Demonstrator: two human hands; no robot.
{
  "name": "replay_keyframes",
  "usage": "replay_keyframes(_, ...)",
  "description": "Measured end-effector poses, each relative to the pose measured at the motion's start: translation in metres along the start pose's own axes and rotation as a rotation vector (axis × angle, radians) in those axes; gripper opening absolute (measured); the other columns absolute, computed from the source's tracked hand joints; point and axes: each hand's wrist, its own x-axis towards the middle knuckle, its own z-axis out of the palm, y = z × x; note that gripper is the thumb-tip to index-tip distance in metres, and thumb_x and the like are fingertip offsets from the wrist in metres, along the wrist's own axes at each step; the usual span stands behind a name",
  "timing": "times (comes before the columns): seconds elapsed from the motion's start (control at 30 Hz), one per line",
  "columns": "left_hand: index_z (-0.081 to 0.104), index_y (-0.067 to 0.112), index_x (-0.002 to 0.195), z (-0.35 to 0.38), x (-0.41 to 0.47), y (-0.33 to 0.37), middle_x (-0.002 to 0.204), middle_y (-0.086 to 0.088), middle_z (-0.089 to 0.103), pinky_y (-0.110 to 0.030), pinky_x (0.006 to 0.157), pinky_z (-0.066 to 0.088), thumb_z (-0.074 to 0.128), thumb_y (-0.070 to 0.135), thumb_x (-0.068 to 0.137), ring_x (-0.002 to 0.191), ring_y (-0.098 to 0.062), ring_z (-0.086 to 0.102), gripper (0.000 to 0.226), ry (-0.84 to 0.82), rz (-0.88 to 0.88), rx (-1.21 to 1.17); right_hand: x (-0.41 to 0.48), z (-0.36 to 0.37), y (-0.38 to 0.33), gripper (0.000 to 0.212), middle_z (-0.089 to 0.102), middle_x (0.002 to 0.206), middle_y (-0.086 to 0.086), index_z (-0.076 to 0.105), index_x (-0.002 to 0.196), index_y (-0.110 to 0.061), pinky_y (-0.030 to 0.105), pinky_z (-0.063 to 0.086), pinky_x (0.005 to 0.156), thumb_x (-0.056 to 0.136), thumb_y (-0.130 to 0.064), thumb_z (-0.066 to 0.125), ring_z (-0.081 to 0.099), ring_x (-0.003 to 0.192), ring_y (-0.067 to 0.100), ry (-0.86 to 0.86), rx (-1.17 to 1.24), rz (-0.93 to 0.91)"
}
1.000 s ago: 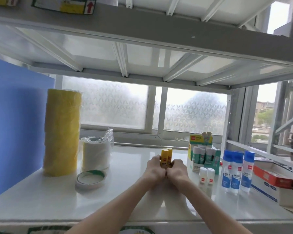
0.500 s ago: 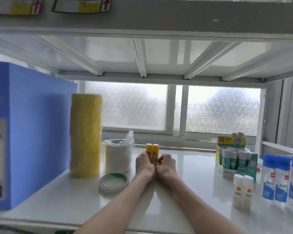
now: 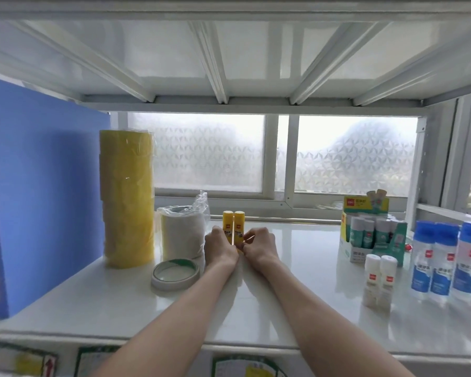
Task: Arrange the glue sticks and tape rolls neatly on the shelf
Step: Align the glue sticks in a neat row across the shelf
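Two yellow glue sticks (image 3: 234, 226) stand upright side by side on the white shelf (image 3: 297, 281), right of the white tape stack. My left hand (image 3: 220, 250) and my right hand (image 3: 259, 247) close around their lower halves from either side, knuckles almost touching. A tall wrapped stack of yellow tape rolls (image 3: 127, 198) stands at the left, a shorter wrapped white tape stack (image 3: 182, 235) beside it. One flat green-and-white tape roll (image 3: 175, 274) lies in front.
A blue binder (image 3: 44, 202) stands at the far left. On the right are a green display box of glue sticks (image 3: 373, 235), two small white glue sticks (image 3: 379, 272) and three blue-capped glue bottles (image 3: 446, 259). The shelf above hangs low.
Both hands have carried the two yellow glue sticks leftward, now close beside the white tape stack. The view has swung left, showing the blue binder.
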Motion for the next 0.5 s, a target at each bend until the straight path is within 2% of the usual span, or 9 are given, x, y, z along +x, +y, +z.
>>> replay_keyframes(0.17,0.064,0.001,0.109,-0.001,-0.002,0.000,0.114,-0.021,0.066,-0.038,0.086,0.050,0.066,0.012,0.084,0.108,-0.037,0.064,0.027,-0.016,-0.013,0.028,0.001,0.001,0.003,0.022,0.070,0.101,0.015,0.071,0.096,-0.009,0.028,0.051,0.080,0.078,-0.021,0.073,0.067,0.093,0.028,-0.003,0.002,0.004)
replay_keyframes(0.3,0.064,-0.001,0.110,-0.001,-0.003,0.001,0.117,-0.023,0.065,-0.038,0.088,0.050,0.065,0.013,0.086,0.110,-0.038,0.063,0.027,-0.042,-0.018,0.051,-0.001,0.000,0.001,0.024,0.070,0.103,0.015,0.069,0.098,-0.008,0.030,0.052,0.082,0.079,-0.022,0.073,0.066,0.095,0.029,-0.013,-0.021,-0.003)
replay_keyframes(0.43,0.063,-0.004,0.110,-0.008,-0.013,0.005,0.117,-0.026,0.065,-0.039,0.087,0.050,0.068,0.014,0.084,0.110,-0.040,0.062,0.031,-0.053,-0.050,0.051,-0.020,-0.011,-0.010,0.034,0.058,0.111,0.016,0.059,0.107,-0.003,0.034,0.050,0.084,0.079,-0.021,0.070,0.060,0.099,0.032,-0.024,-0.061,0.029)
replay_keyframes(0.5,0.065,-0.003,0.105,-0.013,-0.026,0.009,0.112,-0.026,0.065,-0.038,0.084,0.052,0.071,0.016,0.078,0.104,-0.039,0.064,0.034,-0.072,-0.069,0.030,-0.039,-0.023,-0.021,0.023,0.055,0.108,0.017,0.054,0.100,-0.004,0.034,0.047,0.077,0.082,-0.017,0.063,0.058,0.097,0.033,-0.054,-0.137,-0.005)
